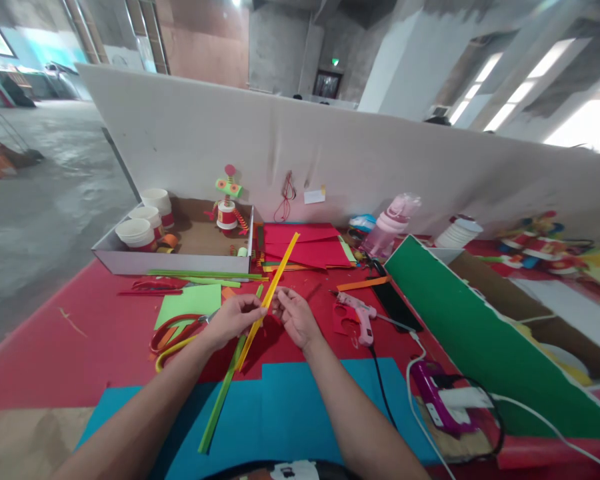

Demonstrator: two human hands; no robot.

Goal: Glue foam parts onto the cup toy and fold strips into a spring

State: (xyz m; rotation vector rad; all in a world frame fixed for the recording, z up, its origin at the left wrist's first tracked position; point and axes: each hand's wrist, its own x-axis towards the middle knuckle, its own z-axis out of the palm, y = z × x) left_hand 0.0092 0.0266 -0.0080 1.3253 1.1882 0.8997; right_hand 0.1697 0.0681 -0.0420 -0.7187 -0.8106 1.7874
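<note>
My left hand (236,321) pinches a yellow paper strip (283,269) between thumb and fingers, about halfway along its length. The strip slants up to the right and looks doubled at its lower end. Close on its right side is my right hand (296,319), with its fingers curled and the tips drawn together at the strip's edge; what they hold is too small to make out. A green paper strip (221,408) runs beneath my left hand and over the blue paper (300,413). Red-handled scissors (176,329) lie left of my left hand, on light green paper (195,301).
A pink glue gun (361,315) lies right of my hands, by a black phone (396,308). A box (180,264) with paper cups and a paper-cup figure (227,212) stands back left. Red paper sheets (305,252), a green-sided box (445,333) and a purple power strip (437,398) surround the workspace.
</note>
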